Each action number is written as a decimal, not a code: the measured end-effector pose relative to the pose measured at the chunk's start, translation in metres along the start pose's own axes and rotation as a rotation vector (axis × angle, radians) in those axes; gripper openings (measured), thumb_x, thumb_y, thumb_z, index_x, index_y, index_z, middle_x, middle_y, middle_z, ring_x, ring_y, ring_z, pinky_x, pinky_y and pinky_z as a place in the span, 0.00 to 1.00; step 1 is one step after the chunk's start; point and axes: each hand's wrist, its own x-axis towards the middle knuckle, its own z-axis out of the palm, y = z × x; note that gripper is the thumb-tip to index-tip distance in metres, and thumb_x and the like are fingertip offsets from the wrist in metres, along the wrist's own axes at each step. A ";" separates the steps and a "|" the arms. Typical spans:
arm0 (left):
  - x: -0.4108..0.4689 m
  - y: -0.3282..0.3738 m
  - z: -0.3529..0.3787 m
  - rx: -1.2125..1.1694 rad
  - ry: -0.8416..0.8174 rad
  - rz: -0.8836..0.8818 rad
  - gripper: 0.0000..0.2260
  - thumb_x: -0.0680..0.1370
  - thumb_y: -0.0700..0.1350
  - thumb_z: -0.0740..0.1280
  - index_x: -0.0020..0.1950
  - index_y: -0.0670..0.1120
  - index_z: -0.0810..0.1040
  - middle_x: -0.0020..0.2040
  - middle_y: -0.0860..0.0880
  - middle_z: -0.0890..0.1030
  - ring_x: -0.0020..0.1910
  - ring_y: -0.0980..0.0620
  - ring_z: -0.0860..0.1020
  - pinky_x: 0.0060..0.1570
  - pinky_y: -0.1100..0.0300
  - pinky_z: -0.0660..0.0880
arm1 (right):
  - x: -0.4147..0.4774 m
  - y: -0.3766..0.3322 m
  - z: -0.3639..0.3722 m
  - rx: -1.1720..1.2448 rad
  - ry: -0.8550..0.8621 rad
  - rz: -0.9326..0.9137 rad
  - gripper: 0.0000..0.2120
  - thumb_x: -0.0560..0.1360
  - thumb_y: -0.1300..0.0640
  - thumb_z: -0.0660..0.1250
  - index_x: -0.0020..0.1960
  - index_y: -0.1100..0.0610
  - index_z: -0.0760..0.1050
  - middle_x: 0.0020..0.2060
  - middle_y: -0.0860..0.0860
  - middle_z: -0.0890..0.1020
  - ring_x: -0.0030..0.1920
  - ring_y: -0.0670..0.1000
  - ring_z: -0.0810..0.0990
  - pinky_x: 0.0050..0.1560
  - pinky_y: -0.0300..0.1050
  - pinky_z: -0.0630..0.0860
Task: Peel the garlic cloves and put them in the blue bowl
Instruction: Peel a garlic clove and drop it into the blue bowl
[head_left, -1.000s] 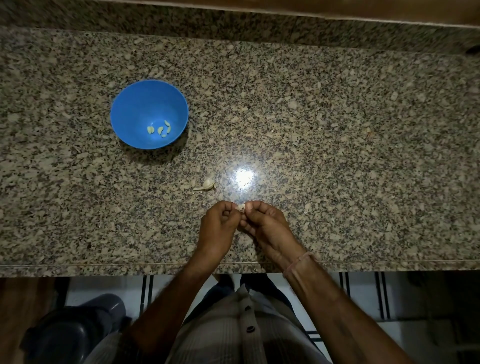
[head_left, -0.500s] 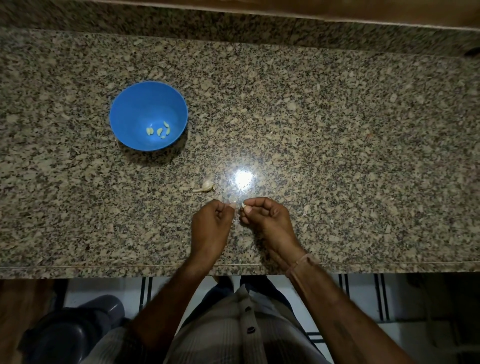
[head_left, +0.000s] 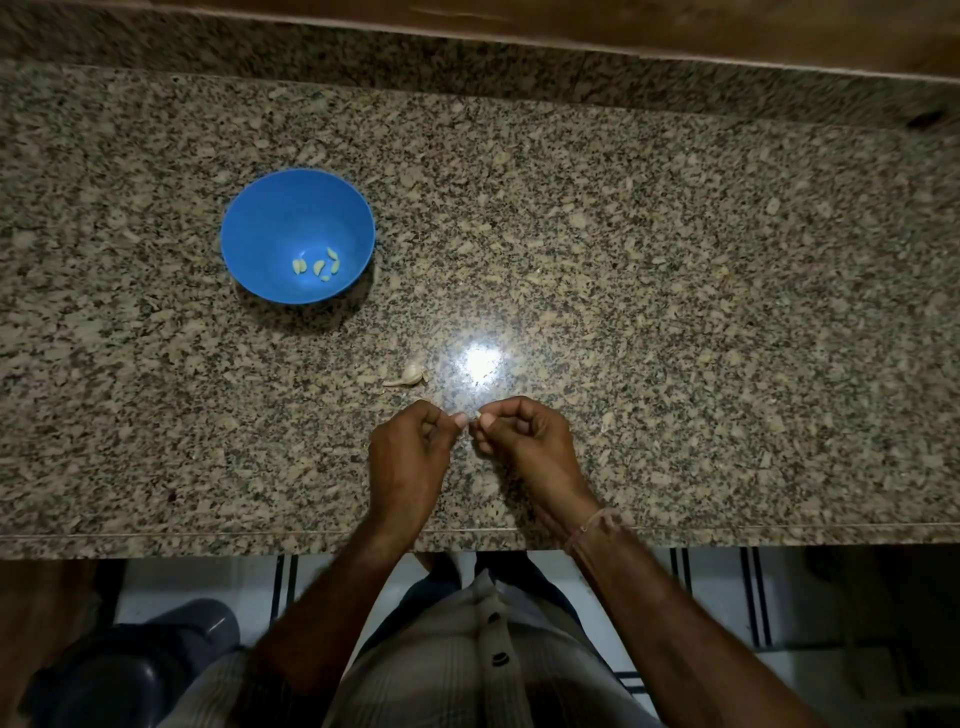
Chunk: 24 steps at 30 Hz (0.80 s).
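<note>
Though barely visible, clove (head_left: 477, 414) between fingers (head_left: 501, 410)

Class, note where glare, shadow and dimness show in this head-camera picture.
Head view: a bright glare spot sits on the counter, right of the loose clove; the bowl throws a soft shadow to its lower right; the picture dims toward its corners.

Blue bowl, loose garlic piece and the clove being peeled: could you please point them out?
blue bowl (head_left: 260, 218), head view, bare inner wall.
loose garlic piece (head_left: 411, 374), head view, pale rounded end.
clove being peeled (head_left: 477, 415), head view, exposed tip.
</note>
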 end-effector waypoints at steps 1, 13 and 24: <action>-0.001 -0.001 0.000 -0.009 0.008 -0.004 0.14 0.82 0.55 0.70 0.40 0.49 0.79 0.32 0.54 0.79 0.30 0.58 0.74 0.30 0.59 0.70 | -0.002 -0.002 0.000 -0.005 -0.010 -0.009 0.03 0.79 0.66 0.73 0.52 0.63 0.83 0.42 0.62 0.86 0.43 0.57 0.84 0.53 0.57 0.85; -0.009 -0.002 -0.004 -0.406 -0.110 -0.113 0.03 0.80 0.46 0.73 0.49 0.50 0.87 0.42 0.50 0.87 0.45 0.48 0.86 0.51 0.41 0.83 | -0.023 -0.015 0.013 -0.058 0.013 -0.195 0.04 0.76 0.67 0.75 0.51 0.64 0.85 0.45 0.58 0.88 0.48 0.56 0.87 0.48 0.44 0.84; -0.011 -0.003 -0.004 -0.647 -0.168 -0.323 0.04 0.80 0.38 0.72 0.49 0.42 0.87 0.37 0.42 0.84 0.35 0.52 0.79 0.37 0.58 0.76 | -0.023 -0.002 0.013 -0.127 0.063 -0.255 0.07 0.77 0.69 0.74 0.50 0.59 0.85 0.44 0.53 0.88 0.48 0.55 0.87 0.50 0.47 0.84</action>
